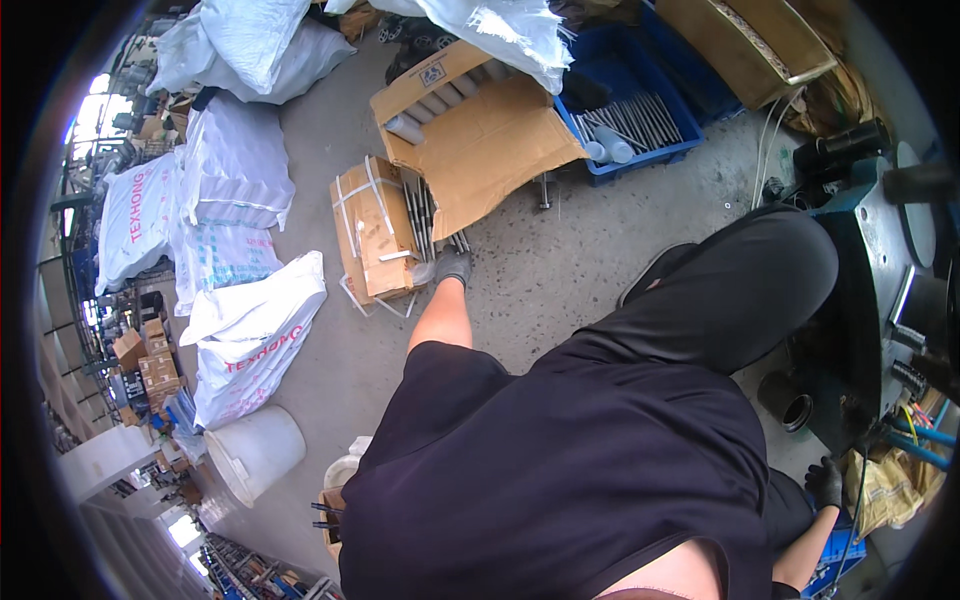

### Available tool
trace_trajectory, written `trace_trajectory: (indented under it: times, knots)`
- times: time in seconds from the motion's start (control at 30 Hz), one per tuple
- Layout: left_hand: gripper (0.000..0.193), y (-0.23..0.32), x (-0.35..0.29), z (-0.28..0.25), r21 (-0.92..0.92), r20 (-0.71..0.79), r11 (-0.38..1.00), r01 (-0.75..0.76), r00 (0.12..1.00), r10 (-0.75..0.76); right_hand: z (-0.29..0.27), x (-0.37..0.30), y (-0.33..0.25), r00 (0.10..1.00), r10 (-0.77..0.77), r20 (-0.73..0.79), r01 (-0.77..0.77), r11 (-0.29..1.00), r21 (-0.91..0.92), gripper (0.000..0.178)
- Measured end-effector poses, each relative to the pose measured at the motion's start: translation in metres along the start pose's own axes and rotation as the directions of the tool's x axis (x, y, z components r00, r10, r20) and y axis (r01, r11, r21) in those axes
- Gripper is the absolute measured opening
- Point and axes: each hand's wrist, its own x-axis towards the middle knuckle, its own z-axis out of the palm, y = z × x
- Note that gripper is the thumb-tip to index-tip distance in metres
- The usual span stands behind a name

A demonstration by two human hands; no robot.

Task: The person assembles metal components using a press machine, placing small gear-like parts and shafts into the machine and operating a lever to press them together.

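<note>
Head view: the left hand (453,266) is sitting by rods (420,215) beside the box (360,225). Many seem to be waiting; what's done isn't showing. The right hand (825,483) is hanging back. Nobody can tell either's finger shape.

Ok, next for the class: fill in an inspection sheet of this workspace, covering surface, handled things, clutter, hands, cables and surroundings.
Surface: grey floor, speckled with dark marks.
Handled things: metal rods beside a strapped carton; an opened carton's cardboard flap overhangs some.
Clutter: white sacks, a white tub, a blue crate containing more rods.
Hands: both gloved; left hand at the rods' near ends, grip unclear; right hand low at right, hold unclear.
Cables: pale cable near the machine.
Surroundings: machine at right; stacked boxes far left.
</note>
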Motion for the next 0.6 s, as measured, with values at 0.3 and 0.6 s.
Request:
trace_trajectory:
  times: [0.3, 0.6]
  knots:
    - [0.060, 0.014, 0.038, 0.047, -0.117, 0.107, 0.981, 0.157, 0.984, -0.145, -0.082, -0.006, 0.011, 0.714, -0.257, 0.651, 0.695, 0.378, -0.612, 0.023]
    - [0.058, 0.006, 0.079, 0.038, 0.028, 0.195, 0.984, 0.178, 0.964, -0.180, -0.025, -0.028, 0.034, 0.558, 0.072, 0.827, 0.210, -0.976, -0.057, 0.013]
